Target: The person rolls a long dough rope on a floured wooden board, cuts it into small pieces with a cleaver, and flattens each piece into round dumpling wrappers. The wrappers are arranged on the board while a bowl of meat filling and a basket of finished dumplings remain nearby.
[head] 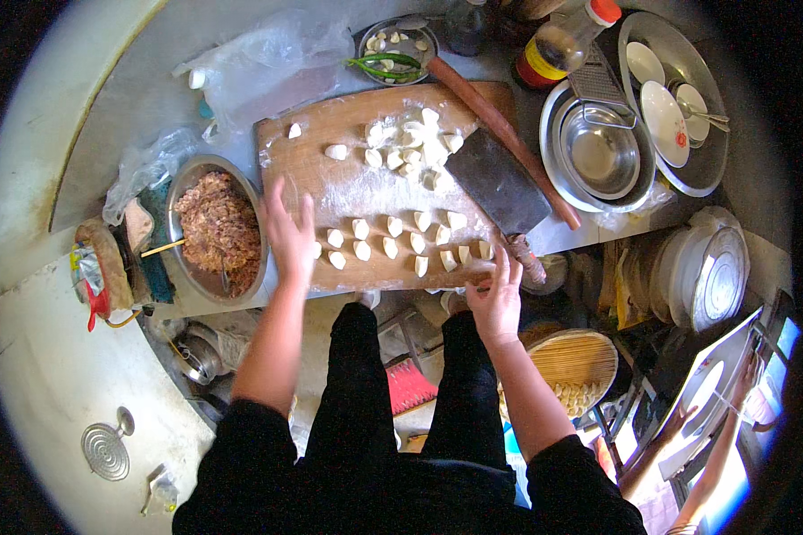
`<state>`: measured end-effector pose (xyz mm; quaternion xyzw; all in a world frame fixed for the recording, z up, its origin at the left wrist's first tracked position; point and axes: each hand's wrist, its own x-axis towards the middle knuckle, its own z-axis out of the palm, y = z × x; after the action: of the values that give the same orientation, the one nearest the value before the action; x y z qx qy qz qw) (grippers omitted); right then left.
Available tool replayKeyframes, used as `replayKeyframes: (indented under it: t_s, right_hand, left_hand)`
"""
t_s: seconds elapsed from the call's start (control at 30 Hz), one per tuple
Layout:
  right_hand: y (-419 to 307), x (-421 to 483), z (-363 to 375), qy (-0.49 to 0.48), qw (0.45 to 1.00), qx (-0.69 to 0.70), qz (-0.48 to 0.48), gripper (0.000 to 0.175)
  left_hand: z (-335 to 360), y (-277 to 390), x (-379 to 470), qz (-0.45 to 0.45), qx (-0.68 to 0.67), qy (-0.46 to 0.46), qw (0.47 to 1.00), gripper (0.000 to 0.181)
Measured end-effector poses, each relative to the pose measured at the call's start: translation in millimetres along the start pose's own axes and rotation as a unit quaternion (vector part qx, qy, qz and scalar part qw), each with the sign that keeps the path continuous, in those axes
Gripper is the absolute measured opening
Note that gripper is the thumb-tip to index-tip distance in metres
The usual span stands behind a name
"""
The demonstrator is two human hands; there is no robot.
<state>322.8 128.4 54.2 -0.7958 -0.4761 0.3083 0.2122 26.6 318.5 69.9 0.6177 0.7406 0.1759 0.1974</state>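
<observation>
My left hand, fingers spread and slightly blurred, is over the left edge of a floured wooden board, beside a steel bowl of minced filling. My right hand is at the board's lower right edge, near the cleaver's handle; its fingers are bent, and whether they hold anything is unclear. Several cut dough pieces stand in rows along the near side. More dough pieces lie heaped farther back in flour. The cleaver's dark blade rests at the right, beside a wooden rolling pin.
Behind the board is a plate with garlic and green chillies. Nested steel bowls, a grater, a sauce bottle and a basin of dishes stand right. A woven tray is lower right; another person's arms show beyond.
</observation>
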Motion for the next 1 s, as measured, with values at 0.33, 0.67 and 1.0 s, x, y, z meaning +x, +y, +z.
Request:
replayKeyframes:
  t_s: [0.33, 0.67, 1.0]
  right_hand:
    - [-105.4, 36.7, 80.3, -0.031, 0.946, 0.317, -0.066, 0.079]
    - [-52.6, 42.3, 89.6, 0.172, 0.944, 0.276, -0.063, 0.057]
    - [-33.6, 50.6, 80.8, 0.11, 0.962, 0.22, -0.122, 0.055]
  left_hand:
    - [66.2, -31.6, -117.0, 0.162, 0.048, -0.04, 0.985, 0.079]
    - [60.5, -35.1, -11.6, 0.235, 0.065, -0.01, 0.97, 0.072]
    - [60.1, 1.4, -11.5, 0.47, 0.128, -0.15, 0.86, 0.071]
